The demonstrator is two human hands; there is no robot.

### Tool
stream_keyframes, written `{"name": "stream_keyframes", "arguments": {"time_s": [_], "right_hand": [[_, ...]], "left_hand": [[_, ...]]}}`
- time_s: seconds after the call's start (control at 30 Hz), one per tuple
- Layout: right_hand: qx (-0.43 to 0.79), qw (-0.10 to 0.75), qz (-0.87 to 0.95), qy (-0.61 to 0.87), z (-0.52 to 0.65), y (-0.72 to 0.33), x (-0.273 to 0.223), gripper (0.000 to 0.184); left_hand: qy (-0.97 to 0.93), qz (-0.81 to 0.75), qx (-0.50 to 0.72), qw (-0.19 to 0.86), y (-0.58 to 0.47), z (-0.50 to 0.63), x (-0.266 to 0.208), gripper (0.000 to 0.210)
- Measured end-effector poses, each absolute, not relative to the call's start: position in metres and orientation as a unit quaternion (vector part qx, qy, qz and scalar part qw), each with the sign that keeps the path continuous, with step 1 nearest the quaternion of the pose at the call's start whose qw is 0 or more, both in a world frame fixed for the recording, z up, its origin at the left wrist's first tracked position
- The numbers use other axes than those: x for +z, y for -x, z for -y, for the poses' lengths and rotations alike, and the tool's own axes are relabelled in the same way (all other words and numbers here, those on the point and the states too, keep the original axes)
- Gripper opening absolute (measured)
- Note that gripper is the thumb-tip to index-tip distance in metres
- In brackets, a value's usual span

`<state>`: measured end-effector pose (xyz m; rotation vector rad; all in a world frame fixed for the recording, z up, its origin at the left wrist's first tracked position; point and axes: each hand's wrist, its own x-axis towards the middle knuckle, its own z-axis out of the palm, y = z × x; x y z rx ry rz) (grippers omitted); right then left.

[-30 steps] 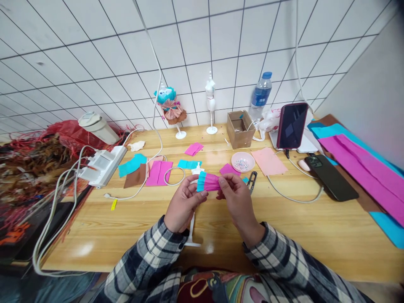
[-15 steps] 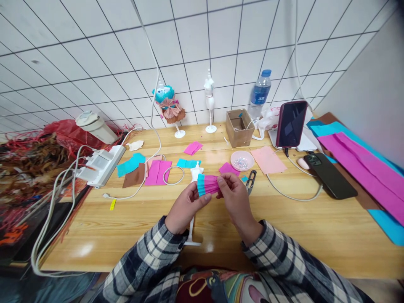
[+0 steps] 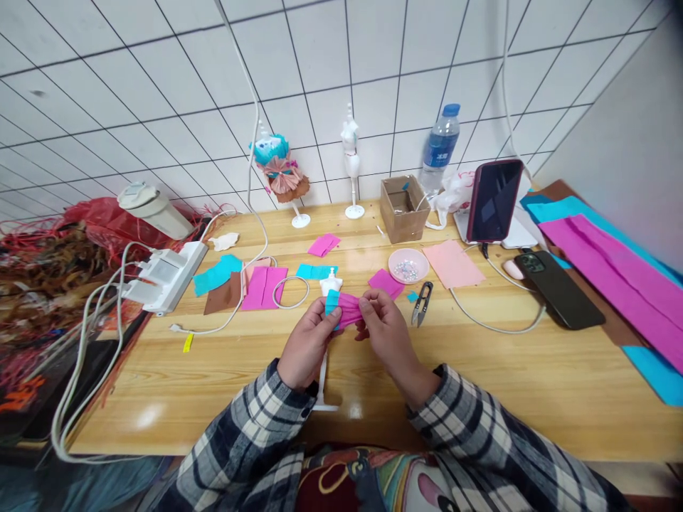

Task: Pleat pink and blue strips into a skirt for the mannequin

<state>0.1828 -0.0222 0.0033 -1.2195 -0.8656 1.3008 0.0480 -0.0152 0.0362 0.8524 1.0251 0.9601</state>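
Between my two hands is a pleated piece of crepe paper point(image 3: 348, 310), pink with a turquoise band at its left end. My left hand point(image 3: 308, 341) pinches the turquoise end, thumb in front. At the pink end, the thumb and fingers of my right hand point(image 3: 388, 334) are closed on the gathered folds. A small white mannequin point(image 3: 322, 384) on a stand is upright just behind my left hand, which hides its middle. Thread snips point(image 3: 421, 304) lie on the table to the right of my right hand, near a pink paper piece point(image 3: 386, 283).
Beyond my hands are a pink dish of beads point(image 3: 408, 266), a cardboard box point(image 3: 404, 210), a dressed mannequin point(image 3: 282, 174) and a bare one point(image 3: 351, 163). A power strip point(image 3: 168, 277) with cables stands left. Phones point(image 3: 560, 290) and long paper strips point(image 3: 613, 284) lie right.
My left thumb has shifted up onto the turquoise band, and the pink end looks more tightly gathered in my right fingers. The camera view has tilted slightly.
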Motion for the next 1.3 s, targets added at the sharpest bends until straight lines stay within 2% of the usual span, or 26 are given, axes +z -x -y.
{"name": "stream_keyframes", "arguments": {"time_s": [0.17,0.33,0.47,0.73,0.8,0.9,1.0,1.13,1.23,1.3], "right_hand": [[0.533,0.576,0.338,0.52,0.022,-0.181,0.003,0.031],[0.493,0.587,0.372,0.524,0.023,-0.183,0.003,0.028],[0.454,0.583,0.406,0.538,0.022,-0.184,0.001,0.025],[0.507,0.594,0.385,0.492,0.023,-0.181,-0.003,0.028],[0.552,0.596,0.353,0.464,0.026,-0.18,-0.001,0.031],[0.648,0.576,0.282,0.411,0.029,-0.178,0.003,0.049],[0.667,0.564,0.263,0.41,0.029,-0.176,0.002,0.062],[0.627,0.546,0.318,0.456,0.025,-0.183,0.0,0.051],[0.622,0.473,0.411,0.469,0.023,-0.194,0.004,0.047],[0.618,0.428,0.48,0.453,0.025,-0.2,0.008,0.047]], "left_hand": [[-0.443,-0.432,0.412,0.669,-0.046,0.014,0.033,0.041],[-0.423,-0.43,0.435,0.669,-0.046,0.014,0.035,0.041],[-0.367,-0.457,0.438,0.682,-0.046,0.015,0.035,0.031],[-0.298,-0.428,0.449,0.726,-0.047,0.016,0.032,0.029],[-0.296,-0.427,0.452,0.725,-0.048,0.016,0.032,0.031],[-0.311,-0.433,0.485,0.693,-0.05,0.017,0.032,0.032],[-0.329,-0.44,0.498,0.671,-0.051,0.017,0.03,0.031],[-0.357,-0.452,0.475,0.665,-0.044,0.017,0.031,0.038],[-0.452,-0.473,0.433,0.62,-0.034,0.012,0.04,0.053],[-0.531,-0.479,0.36,0.599,-0.028,0.008,0.049,0.053]]}}
